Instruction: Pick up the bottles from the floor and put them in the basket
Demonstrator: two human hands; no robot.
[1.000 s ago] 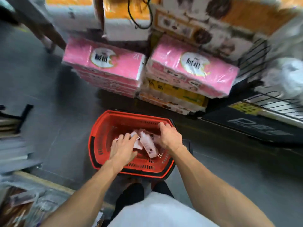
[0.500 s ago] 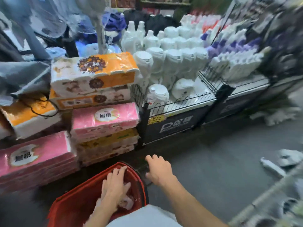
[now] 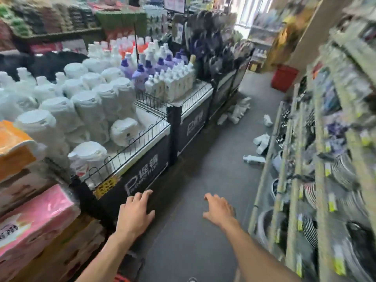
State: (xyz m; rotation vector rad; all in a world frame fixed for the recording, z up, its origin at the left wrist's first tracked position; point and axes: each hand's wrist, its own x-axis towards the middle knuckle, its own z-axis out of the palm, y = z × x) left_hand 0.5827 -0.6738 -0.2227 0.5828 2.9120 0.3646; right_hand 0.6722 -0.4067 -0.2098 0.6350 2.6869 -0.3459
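Note:
Several white bottles lie scattered on the grey aisle floor ahead: one on its side [image 3: 254, 159], a pair [image 3: 261, 141] beyond it, a single one [image 3: 267, 120] farther on, and a heap [image 3: 237, 110] against the display stand. My left hand [image 3: 135, 214] and my right hand [image 3: 218, 209] are both held out low in front of me, fingers spread, holding nothing. Only a sliver of the red basket [image 3: 121, 278] shows at the bottom edge, below my left forearm.
A black wire-fenced display stand [image 3: 142, 176] loaded with white and purple bottles lines the left. Pink and orange tissue packs [image 3: 34, 220] are stacked near left. Shelves of hanging goods [image 3: 325, 159] run along the right. A red bin [image 3: 283, 78] stands far down the aisle.
Both hands have come out of the red basket, leaving the pink-white bottles in it. My view has swung up and right, from the basket to the aisle with the scattered bottles.

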